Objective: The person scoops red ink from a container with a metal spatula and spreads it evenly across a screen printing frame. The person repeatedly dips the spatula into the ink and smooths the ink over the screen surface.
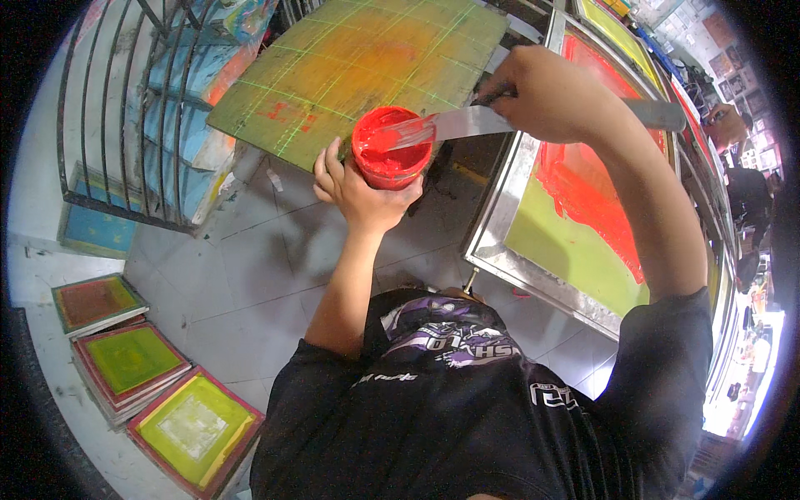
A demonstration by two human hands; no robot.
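Observation:
My left hand is wrapped round a red plastic tub, holding it up in front of me with its mouth facing me. Thick red ink coats the inside. In my right hand, closed in a fist, is an ink spatula by its dark handle. Its flat metal blade reaches left into the tub, and the tip is smeared with red. To the right lies a screen printing frame with a metal border. Red ink is spread over its yellow-green mesh, partly hidden by my right forearm.
A greenish board with bright grid lines and orange staining stands ahead. Curved dark metal bars rise at the left. Several small framed screens lie on the tiled floor at lower left. A grey cylinder shows behind my right forearm.

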